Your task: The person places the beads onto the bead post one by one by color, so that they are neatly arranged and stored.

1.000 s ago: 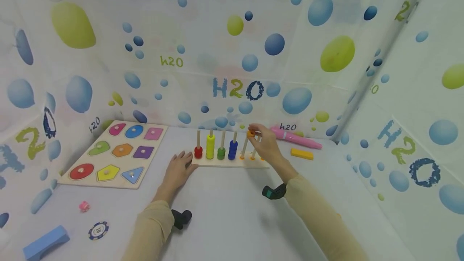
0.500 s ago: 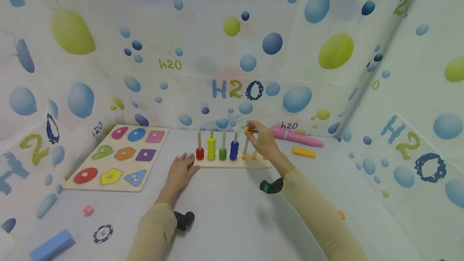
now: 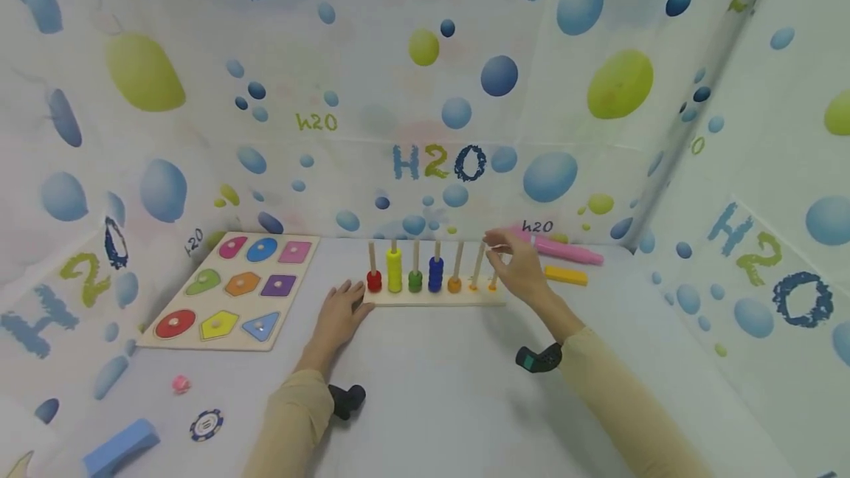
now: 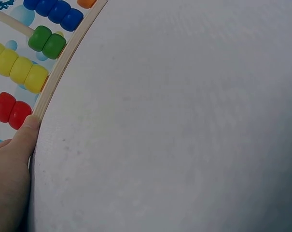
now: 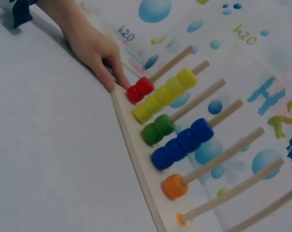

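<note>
A wooden peg stacker (image 3: 438,299) stands upright on the table with coloured beads on its pegs. Red beads (image 5: 140,90), yellow beads (image 5: 165,95), green beads (image 5: 158,129), blue beads (image 5: 182,144) and one orange bead (image 5: 175,186) fill the first pegs; the two pegs at the right end are bare. My left hand (image 3: 337,318) touches the stacker's left end, thumb at the front corner and fingers extended beside it. My right hand (image 3: 521,268) hovers by the right-end pegs, fingers loosely bent and nothing visible between them. Only a fingertip of it shows in the right wrist view.
A shape puzzle board (image 3: 229,290) lies at the left. Nearer are a pink die (image 3: 181,384), a poker chip (image 3: 206,425) and a blue block (image 3: 122,448). Behind my right hand lie a pink marker-like stick (image 3: 567,251) and a yellow block (image 3: 566,275).
The orange bead has left my right hand and now sits at the bottom of the fifth peg. That hand has moved right, off the peg. My left hand stays at the stacker's end.
</note>
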### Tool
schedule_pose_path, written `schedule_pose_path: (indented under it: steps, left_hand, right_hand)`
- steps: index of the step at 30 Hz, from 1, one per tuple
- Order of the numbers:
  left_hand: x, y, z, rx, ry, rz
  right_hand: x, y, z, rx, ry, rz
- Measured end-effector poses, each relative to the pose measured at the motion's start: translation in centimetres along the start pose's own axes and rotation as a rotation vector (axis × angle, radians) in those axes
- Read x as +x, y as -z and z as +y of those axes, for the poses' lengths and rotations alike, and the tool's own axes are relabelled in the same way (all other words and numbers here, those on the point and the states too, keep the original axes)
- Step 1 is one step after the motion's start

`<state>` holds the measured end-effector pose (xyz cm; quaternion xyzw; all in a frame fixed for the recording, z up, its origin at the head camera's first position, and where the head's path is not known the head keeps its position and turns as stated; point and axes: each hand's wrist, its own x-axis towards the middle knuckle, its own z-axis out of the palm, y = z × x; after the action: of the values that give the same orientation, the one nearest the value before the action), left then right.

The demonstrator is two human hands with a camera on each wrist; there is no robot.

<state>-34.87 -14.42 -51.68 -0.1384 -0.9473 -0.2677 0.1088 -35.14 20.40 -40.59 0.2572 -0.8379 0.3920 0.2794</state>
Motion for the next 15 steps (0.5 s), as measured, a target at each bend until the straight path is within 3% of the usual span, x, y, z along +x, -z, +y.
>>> schedule_pose_path:
  steps: [4, 7, 15]
  left_hand:
    - [-0.3, -0.3, -0.1, 0.002, 0.022, -0.001]
    - [-0.4, -0.5, 0.0, 0.004, 0.035, -0.007]
    - [-0.1, 0.0, 0.2, 0.012, 0.014, 0.029]
  right_hand:
    - [-2.3, 2.1, 1.0, -0.013, -0.031, -0.076]
    - [-4.2, 3.9, 1.7, -0.007, -0.112, -0.184]
    - [-8.2, 7.5, 3.6, -0.016, -0.217, -0.404]
